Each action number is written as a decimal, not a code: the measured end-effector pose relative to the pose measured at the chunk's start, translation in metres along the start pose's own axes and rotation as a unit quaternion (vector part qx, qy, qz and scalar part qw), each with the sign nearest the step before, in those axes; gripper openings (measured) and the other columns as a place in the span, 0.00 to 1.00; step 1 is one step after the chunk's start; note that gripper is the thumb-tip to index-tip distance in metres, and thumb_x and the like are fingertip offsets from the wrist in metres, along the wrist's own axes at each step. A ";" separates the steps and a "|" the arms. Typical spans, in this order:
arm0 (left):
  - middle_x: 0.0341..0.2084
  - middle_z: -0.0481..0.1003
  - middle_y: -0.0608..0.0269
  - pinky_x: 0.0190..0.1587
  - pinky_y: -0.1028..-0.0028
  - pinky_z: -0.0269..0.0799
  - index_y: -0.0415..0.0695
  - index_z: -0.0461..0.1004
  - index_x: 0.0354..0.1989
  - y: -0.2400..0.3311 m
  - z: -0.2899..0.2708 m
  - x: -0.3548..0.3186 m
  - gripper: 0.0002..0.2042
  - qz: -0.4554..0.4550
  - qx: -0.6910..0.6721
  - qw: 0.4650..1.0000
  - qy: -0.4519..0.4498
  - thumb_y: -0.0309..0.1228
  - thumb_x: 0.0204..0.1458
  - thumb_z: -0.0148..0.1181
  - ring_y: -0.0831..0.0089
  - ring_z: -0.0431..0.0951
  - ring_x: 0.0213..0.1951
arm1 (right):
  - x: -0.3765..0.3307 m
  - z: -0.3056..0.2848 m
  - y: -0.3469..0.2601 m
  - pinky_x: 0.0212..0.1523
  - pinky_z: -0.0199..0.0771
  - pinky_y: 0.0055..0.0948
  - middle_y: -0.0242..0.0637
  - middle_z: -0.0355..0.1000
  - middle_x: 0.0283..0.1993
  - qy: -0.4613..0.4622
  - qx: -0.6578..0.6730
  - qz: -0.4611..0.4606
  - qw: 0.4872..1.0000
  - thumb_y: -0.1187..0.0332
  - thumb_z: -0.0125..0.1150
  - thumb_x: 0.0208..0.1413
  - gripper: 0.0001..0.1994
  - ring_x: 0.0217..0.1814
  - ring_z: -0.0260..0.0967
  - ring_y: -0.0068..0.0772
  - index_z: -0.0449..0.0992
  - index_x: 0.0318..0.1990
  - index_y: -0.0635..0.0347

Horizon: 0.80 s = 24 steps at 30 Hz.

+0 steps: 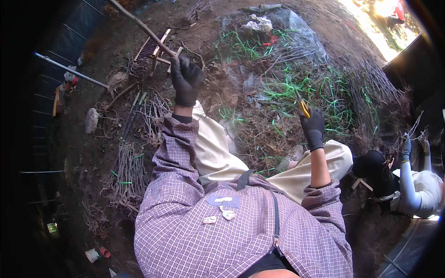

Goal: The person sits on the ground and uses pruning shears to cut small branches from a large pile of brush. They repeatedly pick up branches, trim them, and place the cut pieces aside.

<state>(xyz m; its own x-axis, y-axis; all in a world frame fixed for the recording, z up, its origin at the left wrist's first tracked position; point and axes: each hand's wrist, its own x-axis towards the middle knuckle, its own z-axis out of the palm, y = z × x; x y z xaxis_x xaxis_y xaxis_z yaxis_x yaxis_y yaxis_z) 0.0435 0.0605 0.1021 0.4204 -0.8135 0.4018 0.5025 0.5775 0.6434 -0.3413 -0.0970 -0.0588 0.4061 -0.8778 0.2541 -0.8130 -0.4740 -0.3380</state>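
Note:
My left hand (187, 79), in a black glove, is raised ahead of me and closed around the lower end of a long, bare branch (144, 28), which slants up to the far left. In my right hand (312, 127), also gloved in black, is a yellow-handled tool (304, 108) with a narrow dark tip; its exact kind is too small to tell. The tool points away from me, over a heap of thin roots and twigs (271, 125) strewn with green ties (333, 95). My two hands are well apart, on either side of that heap.
A small wooden folding stool (160, 53) stands beyond my left hand. Tied twig bundles (129, 171) lie at my left, near a metal pole (76, 72). Grey plastic sheeting (301, 34) lies at the back. At the right, another person (419, 190) handles twigs.

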 end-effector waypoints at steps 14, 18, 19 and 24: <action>0.09 0.48 0.75 0.13 0.77 0.47 0.50 0.57 0.21 -0.049 0.054 -0.033 0.24 -0.066 0.101 0.992 -0.030 0.54 0.66 0.38 0.81 0.48 0.10 | 0.027 -0.038 -0.151 0.35 0.69 0.22 0.32 0.78 0.33 -0.114 0.686 0.142 0.705 0.75 0.69 0.51 0.07 0.32 0.73 0.20 0.80 0.38 0.66; 0.11 0.54 0.76 0.11 0.79 0.52 0.49 0.60 0.25 -0.022 0.034 -0.042 0.23 -0.050 0.159 0.986 0.031 0.53 0.67 0.36 0.83 0.53 0.10 | 0.030 0.012 -0.165 0.33 0.68 0.23 0.31 0.77 0.33 0.018 0.627 0.123 0.769 0.77 0.62 0.53 0.06 0.29 0.69 0.21 0.78 0.39 0.62; 0.11 0.54 0.76 0.11 0.79 0.53 0.50 0.61 0.25 -0.003 0.034 -0.040 0.23 -0.034 0.198 0.977 0.075 0.53 0.67 0.36 0.84 0.54 0.10 | 0.051 0.037 -0.128 0.33 0.68 0.26 0.33 0.76 0.33 0.135 0.522 0.024 0.842 0.76 0.60 0.53 0.05 0.29 0.69 0.24 0.77 0.37 0.61; 0.12 0.54 0.80 0.12 0.80 0.52 0.54 0.64 0.26 0.118 -0.027 -0.031 0.23 0.104 0.384 0.864 0.308 0.58 0.64 0.39 0.86 0.54 0.11 | 0.103 0.086 0.102 0.35 0.72 0.37 0.43 0.77 0.32 0.102 0.277 0.235 0.926 0.67 0.60 0.51 0.08 0.31 0.73 0.39 0.76 0.35 0.63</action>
<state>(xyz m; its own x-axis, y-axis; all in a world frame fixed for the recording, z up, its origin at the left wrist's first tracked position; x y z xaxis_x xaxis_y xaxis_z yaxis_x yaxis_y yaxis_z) 0.1100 0.1560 0.1483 0.8830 -0.3691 0.2900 -0.1828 0.2987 0.9367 -0.3464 -0.2420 -0.1452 -0.0726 -0.9915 0.1078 -0.5180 -0.0549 -0.8536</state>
